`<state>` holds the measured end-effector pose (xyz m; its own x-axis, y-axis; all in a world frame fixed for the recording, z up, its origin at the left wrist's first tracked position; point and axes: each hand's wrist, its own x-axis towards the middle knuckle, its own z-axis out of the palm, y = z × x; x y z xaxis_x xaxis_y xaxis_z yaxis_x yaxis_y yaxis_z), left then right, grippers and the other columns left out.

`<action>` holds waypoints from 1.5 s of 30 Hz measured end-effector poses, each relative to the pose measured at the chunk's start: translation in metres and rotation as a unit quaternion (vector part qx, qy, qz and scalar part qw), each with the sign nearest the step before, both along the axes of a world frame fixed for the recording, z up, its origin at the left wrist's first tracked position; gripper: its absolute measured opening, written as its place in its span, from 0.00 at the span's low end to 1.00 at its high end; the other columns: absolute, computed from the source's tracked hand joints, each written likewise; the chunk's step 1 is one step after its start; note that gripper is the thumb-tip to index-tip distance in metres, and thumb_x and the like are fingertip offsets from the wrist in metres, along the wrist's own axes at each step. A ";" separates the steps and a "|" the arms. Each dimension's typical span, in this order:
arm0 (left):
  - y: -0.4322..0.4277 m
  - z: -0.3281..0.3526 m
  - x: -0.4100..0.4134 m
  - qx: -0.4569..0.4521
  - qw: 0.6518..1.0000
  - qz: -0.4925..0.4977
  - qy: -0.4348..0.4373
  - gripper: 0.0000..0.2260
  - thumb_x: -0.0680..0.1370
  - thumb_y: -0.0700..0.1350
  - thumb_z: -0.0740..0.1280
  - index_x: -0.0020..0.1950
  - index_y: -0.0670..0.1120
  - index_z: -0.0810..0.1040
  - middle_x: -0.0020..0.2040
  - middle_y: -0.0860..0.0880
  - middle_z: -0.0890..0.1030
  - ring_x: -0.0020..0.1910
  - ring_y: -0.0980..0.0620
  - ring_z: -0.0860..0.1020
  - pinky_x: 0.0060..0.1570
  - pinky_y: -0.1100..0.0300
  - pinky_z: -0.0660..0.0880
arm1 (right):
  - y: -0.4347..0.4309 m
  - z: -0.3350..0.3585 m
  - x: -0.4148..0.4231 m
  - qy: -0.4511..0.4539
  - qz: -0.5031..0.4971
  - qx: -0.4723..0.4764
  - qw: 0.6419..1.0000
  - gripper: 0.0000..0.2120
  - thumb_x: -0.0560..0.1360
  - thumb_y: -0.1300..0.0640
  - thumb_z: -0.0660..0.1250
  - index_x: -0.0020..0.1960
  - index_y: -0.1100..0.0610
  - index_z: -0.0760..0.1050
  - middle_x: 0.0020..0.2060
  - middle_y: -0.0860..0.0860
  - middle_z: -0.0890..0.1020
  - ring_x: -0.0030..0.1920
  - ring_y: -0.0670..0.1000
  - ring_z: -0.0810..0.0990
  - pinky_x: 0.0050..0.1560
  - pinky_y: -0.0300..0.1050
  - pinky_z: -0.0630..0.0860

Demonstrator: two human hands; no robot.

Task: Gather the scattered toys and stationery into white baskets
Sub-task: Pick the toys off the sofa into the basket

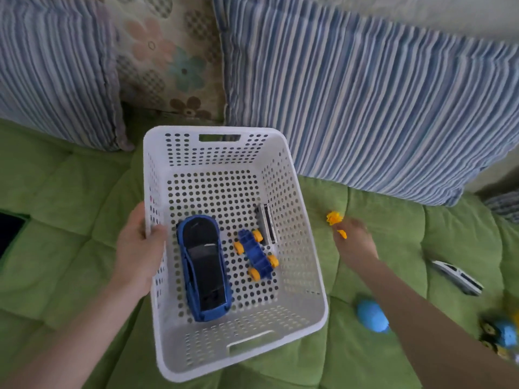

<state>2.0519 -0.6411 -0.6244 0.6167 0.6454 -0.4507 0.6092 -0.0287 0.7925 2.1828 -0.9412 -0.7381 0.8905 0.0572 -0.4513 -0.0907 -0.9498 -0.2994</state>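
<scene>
A white perforated basket (303,282) sits on the green quilt. Inside lie a blue toy car (203,268), a blue block chassis with orange wheels (256,254) and a small silver-white toy (267,223) against the right wall. My left hand (140,245) grips the basket's left rim. To the right of the basket, my right hand (355,240) is blurred, its fingers closed around a small yellow-orange toy piece (334,218); a second orange bit shows at its fingers.
More toys lie on the green quilt (70,206) to the right: a white toy vehicle (457,277), a blue egg-shaped toy (372,315) under my forearm, a blue and yellow wheeled toy (501,335). Striped pillows (379,102) stand behind. A dark tablet (9,231) lies far left.
</scene>
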 end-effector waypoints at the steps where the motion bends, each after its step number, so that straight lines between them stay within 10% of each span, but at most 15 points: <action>1: -0.001 -0.001 0.000 0.007 1.000 -0.001 -0.001 0.20 0.79 0.35 0.56 0.69 0.48 0.68 0.60 0.49 0.76 0.59 0.47 0.75 0.62 0.45 0.70 | -0.006 -0.007 0.003 0.025 0.029 -0.033 0.999 0.15 0.77 0.60 0.60 0.61 0.55 0.75 0.67 0.58 0.67 0.63 0.62 0.70 0.60 0.48 0.69; 6: -0.002 -0.004 -0.001 0.035 0.999 0.010 -0.012 0.20 0.80 0.35 0.56 0.69 0.51 0.67 0.57 0.57 0.73 0.59 0.55 0.71 0.61 0.58 0.67 | -0.017 -0.033 0.015 0.095 0.065 -0.090 0.989 0.19 0.74 0.63 0.60 0.63 0.51 0.74 0.72 0.56 0.61 0.70 0.58 0.63 0.68 0.48 0.66; 16: -0.003 -0.006 -0.009 0.031 1.000 -0.002 0.001 0.20 0.80 0.37 0.55 0.71 0.52 0.65 0.67 0.55 0.71 0.66 0.53 0.69 0.68 0.49 0.65 | 0.012 0.018 0.015 -0.032 -0.072 0.103 0.992 0.11 0.75 0.65 0.61 0.54 0.60 0.79 0.41 0.56 0.78 0.38 0.53 0.75 0.36 0.40 0.68; 23: -0.018 0.007 -0.014 0.004 1.000 0.000 -0.002 0.22 0.79 0.36 0.56 0.72 0.50 0.63 0.68 0.50 0.71 0.66 0.47 0.70 0.66 0.44 0.67 | 0.068 0.092 -0.033 -0.115 0.000 0.265 0.957 0.08 0.76 0.65 0.62 0.52 0.62 0.78 0.53 0.50 0.71 0.41 0.43 0.73 0.42 0.24 0.69; 28: -0.031 0.014 -0.024 -0.002 0.998 -0.062 -0.011 0.23 0.79 0.36 0.56 0.73 0.51 0.62 0.70 0.53 0.69 0.69 0.52 0.67 0.69 0.47 0.64 | 0.090 0.096 -0.079 -0.029 0.035 0.226 0.973 0.08 0.78 0.61 0.61 0.54 0.59 0.77 0.62 0.50 0.69 0.59 0.51 0.72 0.51 0.31 0.64; 45: -0.071 0.023 -0.006 0.028 0.971 -0.236 -0.026 0.22 0.80 0.38 0.55 0.74 0.49 0.60 0.69 0.57 0.65 0.69 0.54 0.65 0.69 0.57 0.62 | 0.008 0.098 -0.116 -0.060 -0.115 0.155 0.979 0.13 0.77 0.66 0.59 0.59 0.61 0.75 0.57 0.54 0.77 0.55 0.52 0.77 0.54 0.39 0.71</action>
<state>2.0463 -0.7117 -0.6018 0.8711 0.3079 -0.3826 0.4762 -0.3392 0.8113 2.0671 -0.9329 -0.6405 0.9418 -0.0331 -0.3346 -0.2374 -0.7702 -0.5920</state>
